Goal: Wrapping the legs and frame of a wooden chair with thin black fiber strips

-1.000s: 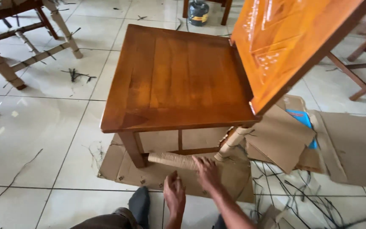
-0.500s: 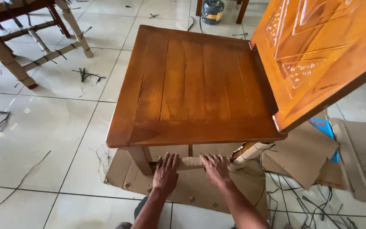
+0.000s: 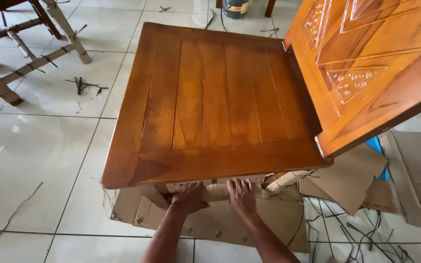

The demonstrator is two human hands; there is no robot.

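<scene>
Starting at the left of the frame, loose black strapping offcuts lie scattered on the tiled floor, and you could slip on one or snag it if you shift your footing. Your left hand is curled around the paper-wrapped stretcher rail low in the middle of the frame, under the front edge of the wooden chair seat; it looks clamped on the rail, though the seat's shadow hides the fingertips. Your right hand lies just beside it on the same rail, fingers draped over the top, so the two hands are near each other but not touching; I cannot tell whether this one grips or only rests. The risk here is that a pull on the wrapping drags the whole chair across the cardboard sheet toward you, or that the overhanging seat edge catches your knuckles. Further right, the wrapped front leg has torn paper and cords about it that could tangle your fingers. The carved chair back fills the upper right, cut off by the frame. It hides the floor behind it. The tangle of black straps at lower right is hard to sort out, and a blue object shows only as a sliver.
</scene>
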